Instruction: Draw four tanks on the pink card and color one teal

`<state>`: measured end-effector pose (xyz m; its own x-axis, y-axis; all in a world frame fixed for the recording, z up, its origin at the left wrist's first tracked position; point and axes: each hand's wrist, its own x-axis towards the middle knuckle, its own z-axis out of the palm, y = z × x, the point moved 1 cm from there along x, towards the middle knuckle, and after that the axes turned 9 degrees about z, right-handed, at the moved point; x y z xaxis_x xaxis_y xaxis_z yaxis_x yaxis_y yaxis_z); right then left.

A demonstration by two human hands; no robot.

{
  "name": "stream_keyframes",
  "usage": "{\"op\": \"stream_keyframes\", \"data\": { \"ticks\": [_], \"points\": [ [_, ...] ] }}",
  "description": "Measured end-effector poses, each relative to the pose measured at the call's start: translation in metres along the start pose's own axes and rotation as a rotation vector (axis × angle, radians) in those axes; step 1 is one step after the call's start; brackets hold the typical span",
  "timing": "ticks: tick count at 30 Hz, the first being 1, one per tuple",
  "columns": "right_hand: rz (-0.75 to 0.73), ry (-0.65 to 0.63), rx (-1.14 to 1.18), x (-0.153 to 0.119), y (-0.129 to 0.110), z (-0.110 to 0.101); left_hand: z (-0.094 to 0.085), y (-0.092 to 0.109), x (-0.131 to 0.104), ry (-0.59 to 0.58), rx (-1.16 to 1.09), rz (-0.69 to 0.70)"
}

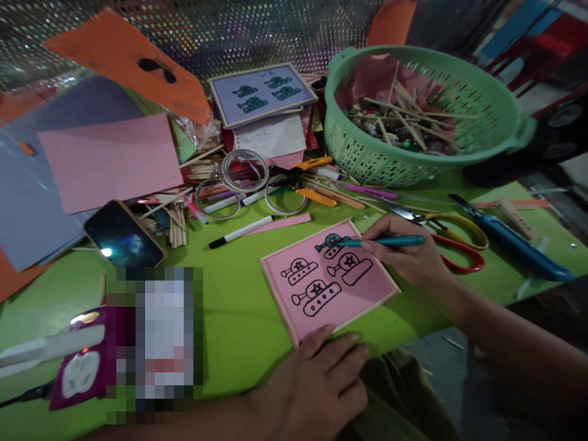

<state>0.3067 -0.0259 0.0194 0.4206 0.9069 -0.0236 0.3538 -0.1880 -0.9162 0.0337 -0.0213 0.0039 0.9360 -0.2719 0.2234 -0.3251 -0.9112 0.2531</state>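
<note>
A pink card (pixel 271 294) edged with thin wooden sticks lies on the green tabletop, with several tanks drawn on it in black outline. The upper right tank (pixel 334 245) is coloured teal; the others show the bare pink. My right hand (pixel 407 251) pinches a teal marker (pixel 397 241), its tip at that coloured tank. My left hand (pixel 328 373) lies with fingers stretched out, fingertips at the card's lower edge. Behind, a similar framed purple card (pixel 229 113) bears several tanks coloured teal.
A green basket (pixel 381 162) of sticks and scraps stands at the back right. Scissors (pixel 459 242) and a blue cutter (pixel 523 245) lie right of my right hand. A white marker (pixel 243 231), tape rolls (pixel 245 171), a phone (pixel 124 233) and a purple power strip (pixel 82 383) lie leftward.
</note>
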Motion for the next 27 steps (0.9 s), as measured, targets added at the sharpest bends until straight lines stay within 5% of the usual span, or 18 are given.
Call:
{"op": "stream_keyframes", "data": {
  "ticks": [27],
  "points": [
    [-0.015,-0.047,0.037,-0.0009,0.0056,-0.0019,-0.0065,-0.0018,0.0015,-0.031,-0.001,-0.002]
  ]
}}
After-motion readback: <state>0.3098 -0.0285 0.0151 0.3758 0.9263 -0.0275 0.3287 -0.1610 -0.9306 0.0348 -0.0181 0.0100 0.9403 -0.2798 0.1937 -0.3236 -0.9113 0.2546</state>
